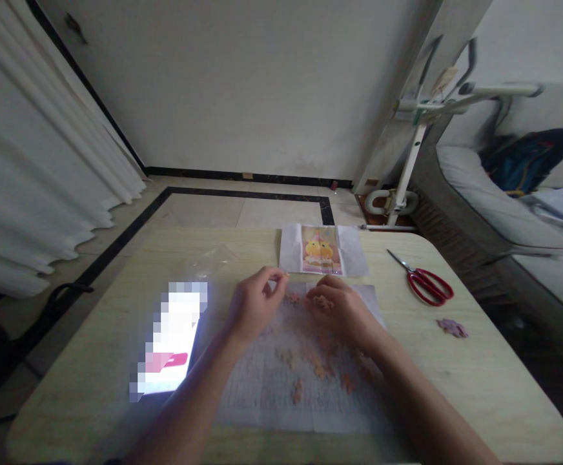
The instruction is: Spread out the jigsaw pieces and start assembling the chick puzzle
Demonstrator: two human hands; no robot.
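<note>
Gridded paper sheet (262, 394) under left hand (251, 307) pinching a knobby puzzle piece (285, 276).

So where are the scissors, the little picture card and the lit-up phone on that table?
scissors (429, 287): head view, on the red handles.
picture card (321, 250): head view, on the yellow figure in its middle.
phone (172, 345): head view, on the middle of its bright screen.

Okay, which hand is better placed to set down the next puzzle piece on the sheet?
Left, probably: the left hand pinches a small puzzle piece at its fingertips above the sheet, while the right hand lies flat over loose pieces.
</note>
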